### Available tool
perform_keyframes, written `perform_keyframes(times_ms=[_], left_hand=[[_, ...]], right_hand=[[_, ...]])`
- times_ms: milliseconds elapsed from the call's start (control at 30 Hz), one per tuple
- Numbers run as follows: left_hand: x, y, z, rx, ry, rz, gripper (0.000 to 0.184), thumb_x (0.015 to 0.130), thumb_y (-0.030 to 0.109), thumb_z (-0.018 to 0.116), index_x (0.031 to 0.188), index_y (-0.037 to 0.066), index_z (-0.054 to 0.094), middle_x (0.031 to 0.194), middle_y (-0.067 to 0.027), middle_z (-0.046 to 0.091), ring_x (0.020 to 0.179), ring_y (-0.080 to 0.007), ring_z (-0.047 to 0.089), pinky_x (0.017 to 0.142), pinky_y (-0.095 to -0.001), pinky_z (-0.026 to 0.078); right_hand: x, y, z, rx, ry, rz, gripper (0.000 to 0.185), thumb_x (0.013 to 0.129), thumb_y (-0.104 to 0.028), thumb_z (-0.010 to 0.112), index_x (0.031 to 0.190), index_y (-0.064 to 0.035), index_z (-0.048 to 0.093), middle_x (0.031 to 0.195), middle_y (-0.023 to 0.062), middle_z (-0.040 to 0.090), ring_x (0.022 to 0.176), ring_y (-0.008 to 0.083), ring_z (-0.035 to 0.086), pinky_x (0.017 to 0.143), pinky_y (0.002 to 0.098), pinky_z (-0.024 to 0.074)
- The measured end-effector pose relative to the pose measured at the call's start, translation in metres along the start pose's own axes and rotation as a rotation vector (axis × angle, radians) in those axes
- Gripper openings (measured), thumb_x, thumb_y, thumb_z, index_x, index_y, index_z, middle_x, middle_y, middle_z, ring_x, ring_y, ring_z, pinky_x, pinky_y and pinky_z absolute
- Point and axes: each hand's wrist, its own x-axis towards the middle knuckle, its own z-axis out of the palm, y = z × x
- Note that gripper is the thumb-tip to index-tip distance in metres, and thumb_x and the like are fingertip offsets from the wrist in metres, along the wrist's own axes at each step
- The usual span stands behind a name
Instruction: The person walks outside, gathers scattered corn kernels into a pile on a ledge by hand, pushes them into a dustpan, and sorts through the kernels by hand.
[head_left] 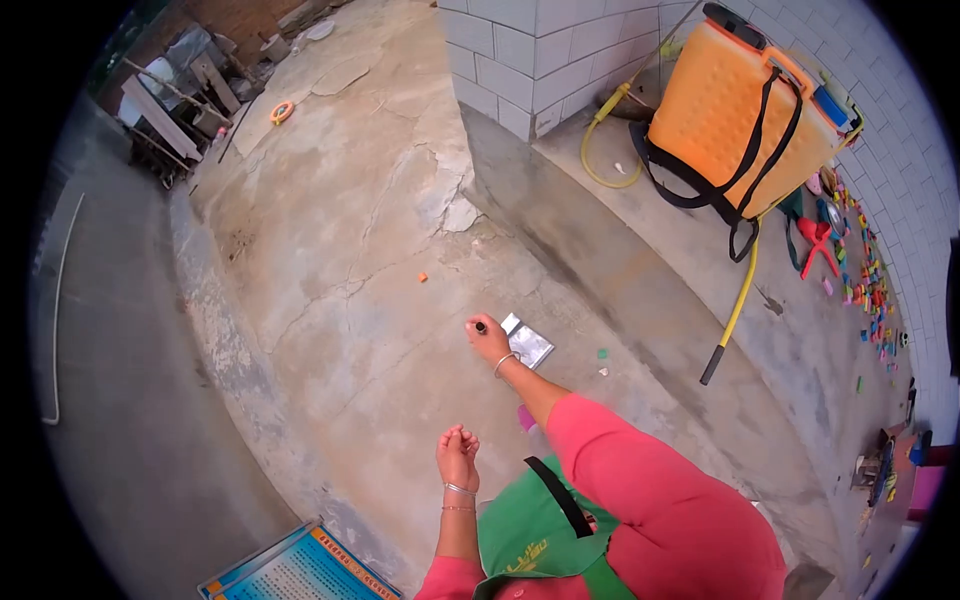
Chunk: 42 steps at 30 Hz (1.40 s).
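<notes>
The cracked floor (330,210) carries a packet (534,349), an orange block (423,277), a green block (602,353), a ring (282,104), a sprayer (705,105) and scattered toys (866,293).

A blue board (285,568) with an orange band (346,566) stood at lower left, its band carrying red characters and its panel rows of fine print (292,580), all too small to read. Yellow lettering (527,556) marked a green apron (512,513), its characters likewise too blurred to make out.
</notes>
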Motion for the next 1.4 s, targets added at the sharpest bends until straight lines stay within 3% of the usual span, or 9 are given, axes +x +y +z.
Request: perform_keyframes(times_ms=[100,333,500,633,800,933,1100,1300,1400], left_hand=[[0.025,0.024,-0.002,0.060,0.039,0.007,0.010,0.092,0.013,0.048,0.099,0.007,0.051,0.077,-0.0026,0.056,0.068,-0.0127,0.055,0.064,-0.0240,0.049],[0.077,0.016,-0.003,0.686,-0.384,-0.024,0.033,0.086,0.016,0.055,0.115,0.002,0.046,0.099,-0.0101,0.058,0.087,-0.0182,0.057,0.076,-0.0313,0.048],[0.039,-0.013,0.031,1.255,-1.144,0.940,0.083,0.075,0.015,0.069,0.140,0.002,0.019,0.133,-0.0200,0.039,0.121,-0.0311,0.041,0.099,-0.0408,0.036],[-0.033,-0.054,0.057,1.269,-1.506,0.967,0.084,0.074,0.015,0.070,0.140,0.004,0.020,0.132,-0.0199,0.040,0.121,-0.0307,0.042,0.100,-0.0380,0.035],[-0.121,-0.145,0.059,1.409,-1.606,0.211,0.028,0.083,0.020,0.064,0.100,-0.002,0.062,0.082,-0.0085,0.064,0.074,-0.0130,0.057,0.070,-0.0281,0.047],[-0.230,-0.233,0.037,1.312,-1.664,0.290,0.026,0.088,0.022,0.059,0.076,-0.001,0.064,0.064,-0.0005,0.059,0.061,-0.0058,0.049,0.057,-0.0250,0.042],[-0.434,-0.322,0.018,1.123,-1.727,0.258,0.029,0.090,0.021,0.058,0.070,0.000,0.057,0.063,0.0015,0.055,0.061,-0.0054,0.046,0.056,-0.0231,0.040],[-0.613,-0.430,-0.009,1.077,-1.785,0.136,0.029,0.091,0.021,0.056,0.069,0.002,0.054,0.063,0.0018,0.053,0.060,-0.0057,0.045,0.055,-0.0227,0.039],[-0.684,-0.474,-0.010,1.018,-1.859,0.110,0.029,0.092,0.024,0.055,0.071,0.004,0.053,0.061,0.0031,0.048,0.056,-0.0045,0.041,0.051,-0.0216,0.035]], right_hand=[[-0.015,-0.011,-0.006,-0.170,0.082,-0.020,0.018,0.082,-0.020,0.064,0.086,-0.0040,0.058,0.072,0.0029,0.061,0.073,0.0149,0.058,0.069,0.0274,0.0469],[-0.159,-0.067,-0.087,-0.128,0.175,-0.240,0.015,0.084,-0.018,0.062,0.085,-0.0037,0.059,0.078,0.0014,0.061,0.073,0.0095,0.054,0.070,0.0260,0.0453],[-0.319,-0.164,-0.146,-0.068,0.184,-0.288,0.018,0.085,-0.020,0.063,0.085,-0.0027,0.058,0.080,0.0003,0.061,0.072,0.0089,0.052,0.068,0.0252,0.0444],[-0.454,-0.229,-0.184,-0.024,0.370,-0.251,0.017,0.084,-0.020,0.064,0.087,-0.0045,0.058,0.080,-0.0012,0.060,0.071,0.0065,0.051,0.065,0.0245,0.0440],[-0.597,-0.232,-0.214,0.153,0.560,-0.375,0.016,0.083,-0.015,0.066,0.092,-0.0044,0.058,0.083,-0.0005,0.060,0.074,0.0068,0.053,0.065,0.0231,0.0448],[-0.697,-0.181,-0.246,0.393,0.792,-0.524,0.038,0.084,-0.010,0.062,0.119,-0.0039,0.049,0.104,0.0028,0.061,0.073,0.0057,0.052,0.063,0.0235,0.0446],[-0.823,-0.009,-0.281,0.221,1.147,-0.227,0.052,0.080,-0.007,0.061,0.129,-0.0035,0.043,0.112,0.0064,0.057,0.070,0.0062,0.052,0.063,0.0222,0.0448],[-0.938,0.112,-0.290,-0.097,1.366,0.102,0.058,0.077,-0.012,0.063,0.130,-0.0030,0.040,0.115,0.0140,0.055,0.068,0.0182,0.056,0.068,0.0302,0.0484],[-0.971,0.124,-0.325,-0.042,1.434,0.136,0.054,0.078,-0.018,0.064,0.126,-0.0035,0.043,0.110,0.0176,0.057,0.089,0.0324,0.058,0.074,0.0365,0.0483]])
